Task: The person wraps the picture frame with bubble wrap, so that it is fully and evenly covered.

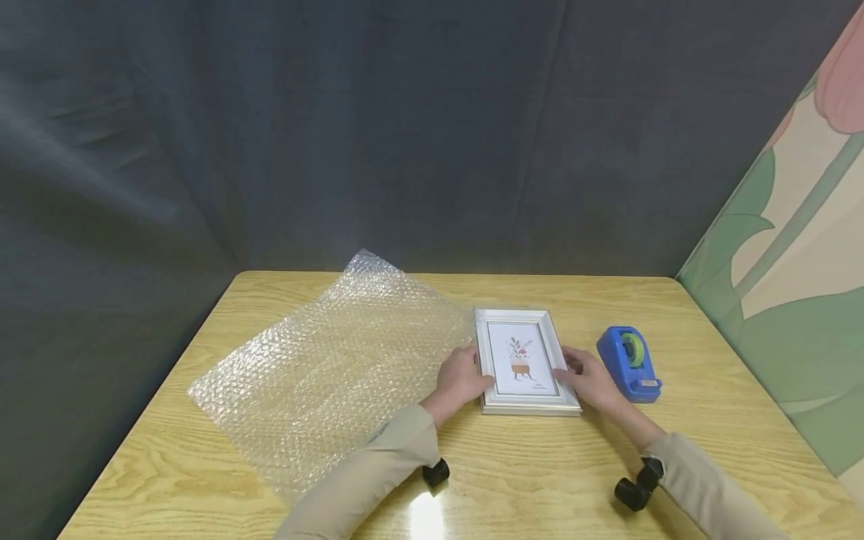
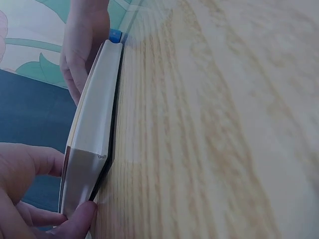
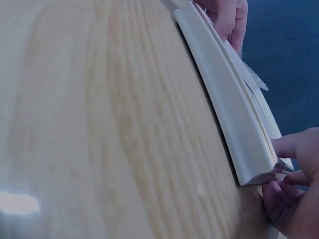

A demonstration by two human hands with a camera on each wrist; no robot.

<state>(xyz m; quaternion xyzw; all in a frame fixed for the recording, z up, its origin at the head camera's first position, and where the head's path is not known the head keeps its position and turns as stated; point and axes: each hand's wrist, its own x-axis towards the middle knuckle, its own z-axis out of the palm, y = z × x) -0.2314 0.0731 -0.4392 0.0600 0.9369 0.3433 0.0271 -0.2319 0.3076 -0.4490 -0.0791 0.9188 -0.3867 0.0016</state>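
Note:
A silver-white picture frame (image 1: 523, 356) with a drawing of a potted plant lies face up on the wooden table. My left hand (image 1: 462, 376) grips its left side, thumb over the front border. On the opposite side my right hand (image 1: 590, 379) holds the edge, with the thumb on top and the fingers at the side. Both wrist views show the frame (image 2: 92, 119) edge-on, close to the tabletop, between the two hands. Left of it, a sheet of bubble wrap (image 1: 337, 367) is spread flat, its right corner reaching the frame's left edge.
A blue tape dispenser (image 1: 628, 364) with a green roll stands to the right of my right hand. Dark cloth (image 1: 432, 135) hangs behind the table (image 1: 540, 480) and on the left. A wall with painted flowers (image 1: 796, 300) borders the right side.

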